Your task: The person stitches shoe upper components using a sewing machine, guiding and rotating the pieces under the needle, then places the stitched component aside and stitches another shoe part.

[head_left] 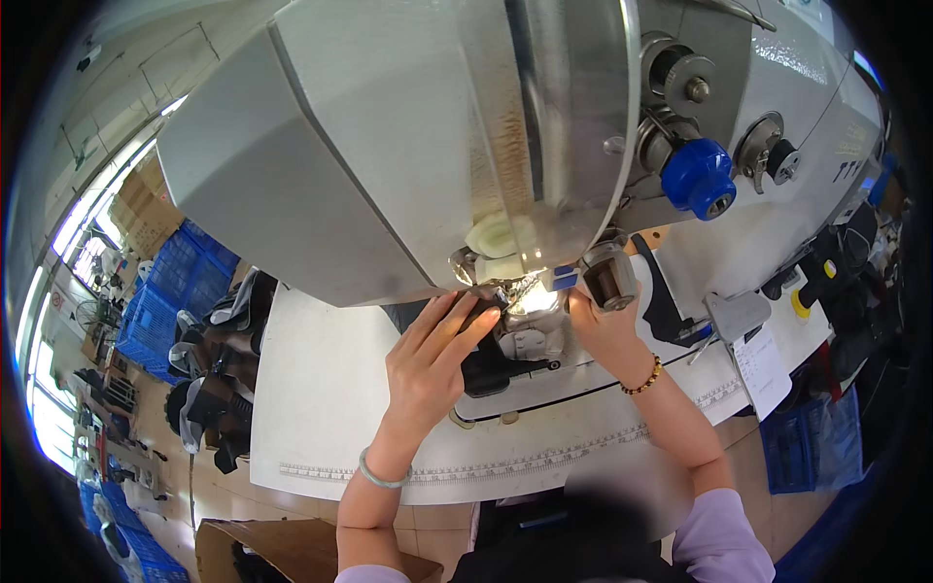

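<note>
A large grey sewing machine [369,146] fills the upper part of the head view, its lit needle area [533,296] low at the centre. Left of the needle, my left hand [426,364] grips a black piece of material [476,309], thumb and fingers lying along it. More of that dark material disappears beneath the machine head. On the other side, my right hand [610,335] reaches up beside the needle area, next to a clear round guard [610,277]. Its fingertips are largely hidden behind machine parts, so I cannot see what they touch.
The white tabletop [321,408] carries a printed ruler [505,466] along its near edge. A metal holder with a paper sheet [763,369] stands at right. Dark shoe parts [219,369] are piled at left, near blue crates [175,301]. A cardboard box [282,549] sits below.
</note>
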Motion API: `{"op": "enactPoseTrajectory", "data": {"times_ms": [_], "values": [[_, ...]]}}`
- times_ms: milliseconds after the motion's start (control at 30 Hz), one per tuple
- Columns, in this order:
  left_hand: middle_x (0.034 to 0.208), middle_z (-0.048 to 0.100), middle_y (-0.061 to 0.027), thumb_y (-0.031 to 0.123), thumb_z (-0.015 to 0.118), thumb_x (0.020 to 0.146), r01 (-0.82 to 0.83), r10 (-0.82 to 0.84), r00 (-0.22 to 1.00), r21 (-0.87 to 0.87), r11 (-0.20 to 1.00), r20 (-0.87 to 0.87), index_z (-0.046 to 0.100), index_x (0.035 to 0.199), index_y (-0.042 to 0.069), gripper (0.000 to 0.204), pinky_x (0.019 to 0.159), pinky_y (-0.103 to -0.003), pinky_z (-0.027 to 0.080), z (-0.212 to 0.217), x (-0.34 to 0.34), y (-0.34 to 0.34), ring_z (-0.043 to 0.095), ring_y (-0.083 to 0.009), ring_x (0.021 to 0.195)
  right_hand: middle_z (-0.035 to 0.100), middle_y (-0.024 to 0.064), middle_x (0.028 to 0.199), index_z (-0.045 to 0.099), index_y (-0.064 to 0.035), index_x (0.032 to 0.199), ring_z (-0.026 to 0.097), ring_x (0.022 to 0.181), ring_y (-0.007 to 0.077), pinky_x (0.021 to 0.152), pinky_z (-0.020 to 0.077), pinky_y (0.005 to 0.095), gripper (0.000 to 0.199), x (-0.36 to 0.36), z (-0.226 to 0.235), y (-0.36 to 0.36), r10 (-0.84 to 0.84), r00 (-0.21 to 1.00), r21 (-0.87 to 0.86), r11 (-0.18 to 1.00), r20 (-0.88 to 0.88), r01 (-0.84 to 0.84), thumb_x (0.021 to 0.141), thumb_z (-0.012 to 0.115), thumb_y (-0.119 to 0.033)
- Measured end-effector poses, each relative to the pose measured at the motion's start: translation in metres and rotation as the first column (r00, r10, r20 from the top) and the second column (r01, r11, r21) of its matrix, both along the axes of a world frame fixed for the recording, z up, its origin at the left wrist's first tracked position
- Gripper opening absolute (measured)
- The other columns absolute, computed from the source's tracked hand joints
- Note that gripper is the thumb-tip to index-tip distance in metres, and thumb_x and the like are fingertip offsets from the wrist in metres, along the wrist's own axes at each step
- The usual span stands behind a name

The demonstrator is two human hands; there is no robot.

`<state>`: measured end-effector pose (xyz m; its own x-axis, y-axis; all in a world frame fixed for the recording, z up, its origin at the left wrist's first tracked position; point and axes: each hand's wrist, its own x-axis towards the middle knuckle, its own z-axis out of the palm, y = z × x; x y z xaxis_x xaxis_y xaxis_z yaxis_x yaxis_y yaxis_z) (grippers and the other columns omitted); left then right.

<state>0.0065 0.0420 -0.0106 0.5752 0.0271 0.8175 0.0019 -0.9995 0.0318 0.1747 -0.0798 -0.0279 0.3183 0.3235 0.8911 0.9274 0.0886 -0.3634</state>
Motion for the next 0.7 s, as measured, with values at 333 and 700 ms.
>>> {"op": "enactPoseTrajectory", "data": {"times_ms": [333, 700], "values": [[0.105, 0.064, -0.0102, -0.009, 0.053, 0.067, -0.084, 0.082, 0.996, -0.037, 0.996, -0.042, 0.064, 0.106, 0.011, 0.045, 0.085, -0.035, 0.049, 0.001, -0.006, -0.012, 0.059, -0.0291, 0.1, 0.059, 0.0067, 0.076, 0.064, -0.0045, 0.079, 0.055, 0.067, 0.0239, 0.054, 0.0435, 0.0295, 0.014, 0.004, 0.004, 0.003, 0.114, 0.965, -0.056, 0.99, -0.234, -0.13, 0.07, 0.057, 0.004], [0.111, 0.061, -0.0134, -0.012, 0.05, 0.065, -0.373, 0.375, 0.92, 0.034, 0.927, -0.113, 0.06, 0.115, 0.01, 0.056, 0.082, -0.034, 0.048, 0.007, -0.007, -0.065, 0.059, -0.0312, 0.103, 0.057, 0.006, 0.065, 0.061, 0.0065, 0.078, 0.049, 0.059, 0.0087, 0.054, 0.0393, 0.0245, 0.008, 0.014, -0.006, 0.022, 0.347, 0.845, 0.059, 0.933, -0.407, -0.355, 0.08, 0.058, -0.001]]}}
